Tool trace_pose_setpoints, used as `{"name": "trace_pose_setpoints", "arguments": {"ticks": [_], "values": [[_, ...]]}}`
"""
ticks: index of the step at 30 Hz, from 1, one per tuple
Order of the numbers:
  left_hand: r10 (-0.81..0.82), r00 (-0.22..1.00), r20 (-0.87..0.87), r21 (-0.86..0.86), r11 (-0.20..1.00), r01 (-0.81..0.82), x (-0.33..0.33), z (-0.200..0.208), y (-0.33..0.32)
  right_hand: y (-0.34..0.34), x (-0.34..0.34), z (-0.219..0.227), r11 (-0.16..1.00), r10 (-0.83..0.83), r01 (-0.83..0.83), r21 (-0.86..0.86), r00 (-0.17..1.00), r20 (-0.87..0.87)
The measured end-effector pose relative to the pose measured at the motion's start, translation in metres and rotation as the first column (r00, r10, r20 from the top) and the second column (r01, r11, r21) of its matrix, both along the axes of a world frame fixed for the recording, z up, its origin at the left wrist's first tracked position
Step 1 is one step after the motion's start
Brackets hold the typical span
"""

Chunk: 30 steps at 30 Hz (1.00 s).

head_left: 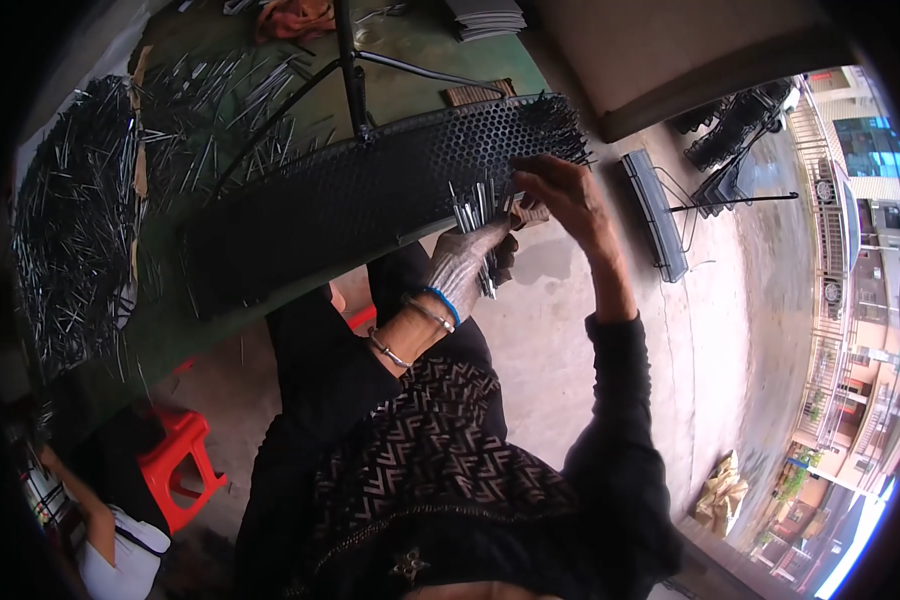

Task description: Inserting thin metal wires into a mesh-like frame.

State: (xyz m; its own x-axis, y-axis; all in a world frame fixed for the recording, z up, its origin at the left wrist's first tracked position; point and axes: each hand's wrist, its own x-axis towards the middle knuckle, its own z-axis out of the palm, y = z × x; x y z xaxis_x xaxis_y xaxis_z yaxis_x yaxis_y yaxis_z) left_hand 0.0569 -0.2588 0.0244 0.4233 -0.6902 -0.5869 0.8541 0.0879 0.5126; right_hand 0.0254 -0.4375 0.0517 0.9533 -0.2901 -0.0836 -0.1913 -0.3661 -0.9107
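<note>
My left hand (459, 265), in a pale knitted glove, is closed round a bundle of thin metal rods (477, 207) that stick out above and below the fist. Close to the bundle's right, my bare right hand (568, 195) has its fingers bent toward the thumb; whatever lies between the fingertips is too small to make out. Both hands are at the near edge of a long black perforated tray (320, 190), toward its right end. Dark thin rods (557, 125) stand crowded in the holes at that end.
The green table (195, 165) carries scattered rods and, at left, a large rod heap (80, 220). A black metal stand (353, 85) rises behind the tray. A red stool (182, 468) and another person (120, 550) are lower left. A rack-like black frame (655, 215) lies right.
</note>
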Motion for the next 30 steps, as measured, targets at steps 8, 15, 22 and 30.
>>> {"name": "trace_pose_setpoints", "arguments": {"ticks": [8,15,22,30], "values": [[0.064,0.993,-0.102,0.077,0.995,-0.056,0.003,-0.012,-0.002,-0.012,0.001,0.018,0.785,-0.387,0.513,-0.347,0.844,0.373],[-0.004,0.999,-0.037,0.134,0.991,0.009,0.003,-0.019,-0.007,-0.061,0.028,-0.007,0.583,-0.418,0.633,-0.509,0.771,0.480],[0.005,1.000,-0.014,0.015,1.000,-0.004,0.005,-0.013,-0.004,-0.064,0.040,-0.005,0.565,-0.338,0.566,-0.601,0.823,0.457],[0.007,1.000,-0.025,0.008,1.000,-0.007,0.004,-0.012,-0.002,-0.061,0.044,-0.009,0.661,-0.308,0.518,-0.543,0.847,0.433]]}}
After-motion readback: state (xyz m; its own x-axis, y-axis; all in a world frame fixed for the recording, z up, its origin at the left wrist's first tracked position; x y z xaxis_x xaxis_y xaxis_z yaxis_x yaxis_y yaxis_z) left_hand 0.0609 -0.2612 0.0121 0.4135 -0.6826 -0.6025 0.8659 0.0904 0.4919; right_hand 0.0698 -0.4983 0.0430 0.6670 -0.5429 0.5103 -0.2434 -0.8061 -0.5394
